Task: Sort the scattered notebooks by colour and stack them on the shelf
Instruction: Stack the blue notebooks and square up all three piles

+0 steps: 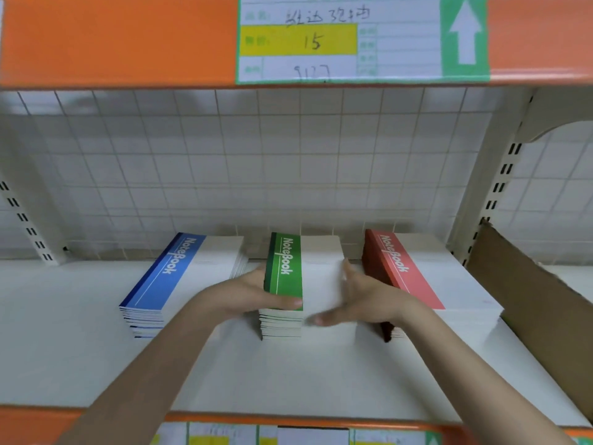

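Flanking the middle green-spined notebook stack (pixel 284 284) of three on a white shelf (pixel 80 332), the left hand (pixel 253 293) grips its near corner; the right hand (pixel 362 300) presses open-fingered. Blue-spined stack (pixel 160 284) left, red-spined stack (pixel 404 274) right, brown cardboard sheet (pixel 529 293) beyond.

"notebook" runs in white along the coloured spine strip of my blue-banded notebook stack (pixel 167 277), green-banded notebook stack (pixel 285 268) and red-banded notebook stack (pixel 401 268). the white paper label (pixel 340 40) on the orange shelf edge above shows a handwritten "15" on its yellow field and a white up-arrow on green.
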`<act>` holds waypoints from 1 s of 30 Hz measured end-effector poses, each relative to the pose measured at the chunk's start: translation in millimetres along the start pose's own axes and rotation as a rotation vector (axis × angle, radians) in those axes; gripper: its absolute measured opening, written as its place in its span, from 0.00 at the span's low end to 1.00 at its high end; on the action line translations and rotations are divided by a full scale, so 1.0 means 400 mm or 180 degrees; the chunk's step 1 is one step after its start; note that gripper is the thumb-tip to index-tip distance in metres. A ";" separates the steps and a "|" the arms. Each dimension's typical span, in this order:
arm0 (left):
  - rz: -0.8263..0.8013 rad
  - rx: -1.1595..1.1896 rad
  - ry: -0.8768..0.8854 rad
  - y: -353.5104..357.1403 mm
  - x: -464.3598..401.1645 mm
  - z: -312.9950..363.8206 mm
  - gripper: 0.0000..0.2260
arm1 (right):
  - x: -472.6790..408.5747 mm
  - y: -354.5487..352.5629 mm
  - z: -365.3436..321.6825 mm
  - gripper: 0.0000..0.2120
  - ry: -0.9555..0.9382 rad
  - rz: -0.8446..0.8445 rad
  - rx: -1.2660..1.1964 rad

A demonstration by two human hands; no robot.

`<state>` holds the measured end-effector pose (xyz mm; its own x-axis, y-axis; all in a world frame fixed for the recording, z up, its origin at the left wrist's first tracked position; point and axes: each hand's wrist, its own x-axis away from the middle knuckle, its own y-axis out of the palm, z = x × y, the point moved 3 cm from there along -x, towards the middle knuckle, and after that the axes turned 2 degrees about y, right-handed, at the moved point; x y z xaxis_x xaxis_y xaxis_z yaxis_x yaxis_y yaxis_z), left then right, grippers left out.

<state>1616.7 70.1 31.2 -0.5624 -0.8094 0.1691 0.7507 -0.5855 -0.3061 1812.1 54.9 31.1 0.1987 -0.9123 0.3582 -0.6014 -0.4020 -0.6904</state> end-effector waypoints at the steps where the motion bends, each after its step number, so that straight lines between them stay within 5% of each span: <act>1: -0.0107 -0.0159 -0.0086 -0.004 0.000 -0.004 0.21 | -0.010 0.002 0.002 0.66 0.0075 -0.0038 0.0210; 7: 0.0206 -0.1795 -0.1011 -0.025 -0.004 -0.035 0.42 | -0.004 0.003 -0.016 0.64 0.0213 0.0250 0.0675; 14: 0.0448 -0.1632 -0.0799 -0.022 -0.011 -0.021 0.24 | -0.002 0.000 -0.015 0.59 0.0256 0.0456 0.0600; 22: 0.0650 -0.1986 -0.0769 -0.025 -0.002 -0.043 0.33 | 0.009 0.007 -0.011 0.55 0.0206 0.0505 0.0619; 30: 0.0778 -0.1818 -0.0594 -0.021 0.006 -0.049 0.28 | 0.013 0.007 -0.015 0.38 0.0048 0.0562 0.0829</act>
<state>1602.3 73.9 15.7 -0.2902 -0.9407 0.1755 0.5179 -0.3086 -0.7979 1806.7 49.5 35.0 0.0961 -0.9693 0.2263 -0.4068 -0.2457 -0.8798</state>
